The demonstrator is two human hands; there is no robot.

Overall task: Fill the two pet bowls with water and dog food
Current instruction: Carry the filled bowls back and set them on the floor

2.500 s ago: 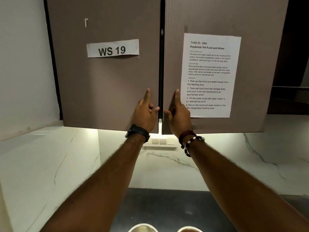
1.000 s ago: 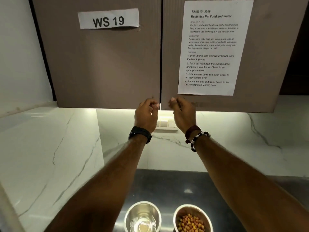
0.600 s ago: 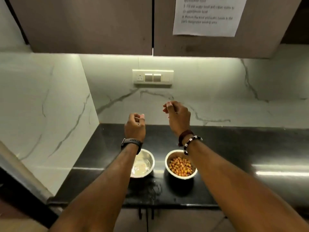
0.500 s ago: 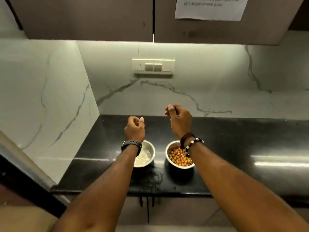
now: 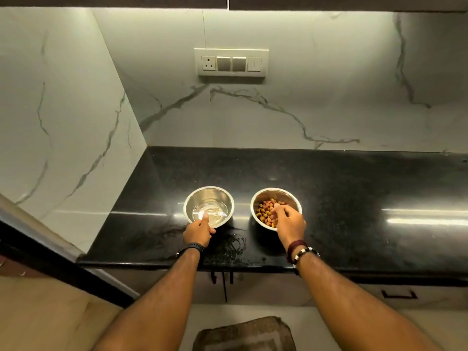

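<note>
On the black bench (image 5: pixel 354 188), two steel bowls side by side: water bowl (image 5: pixel 208 198) left, kibble bowl (image 5: pixel 286 196) right, both already filled. Left hand (image 5: pixel 198 233) pinching the water bowl's near rim, thumb over the edge. Right hand (image 5: pixel 291 224) likewise pinching the kibble bowl's near rim. Probably gripped so for lifting both level, without spilling.

Water bowl (image 5: pixel 208 204) left, food bowl (image 5: pixel 275 207) right, side by side on counter (image 5: pixel 354 198), switch panel (image 5: pixel 231 62) on wall behind.
</note>
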